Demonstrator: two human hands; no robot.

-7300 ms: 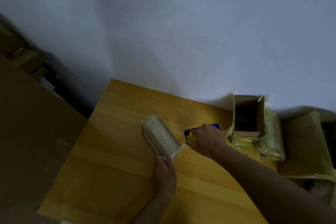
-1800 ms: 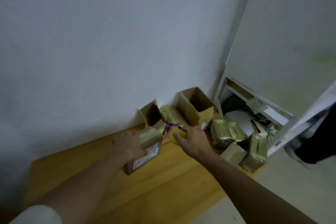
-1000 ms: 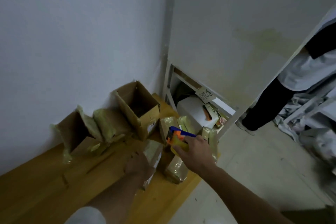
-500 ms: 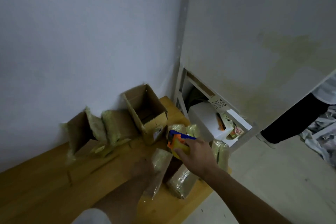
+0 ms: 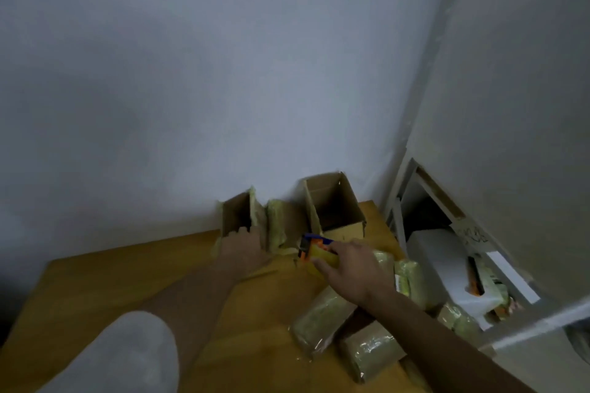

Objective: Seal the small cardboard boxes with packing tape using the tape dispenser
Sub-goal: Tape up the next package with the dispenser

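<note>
counter (image 5: 134,277): warm yellow-orange wood, faint lengthwise grain bands. wall (image 5: 223,73): plain pale grey-blue, no pattern. open box at rear right (image 5: 335,210): brown cardboard, darker inside. open box at rear left (image 5: 236,217): same brown, with pale yellow-green tape remnants along its edges. tape dispenser (image 5: 314,247): blue top, orange body, yellow roll. sealed boxes at the near right (image 5: 322,319): tan under glossy, yellowish-green tape with light glints. sleeve (image 5: 127,357) on the left arm: light grey, plain. shelf unit (image 5: 510,105): off-white panel with a faint yellowish stain. white box in the shelf (image 5: 437,258): white, with an orange mark near it.
</note>
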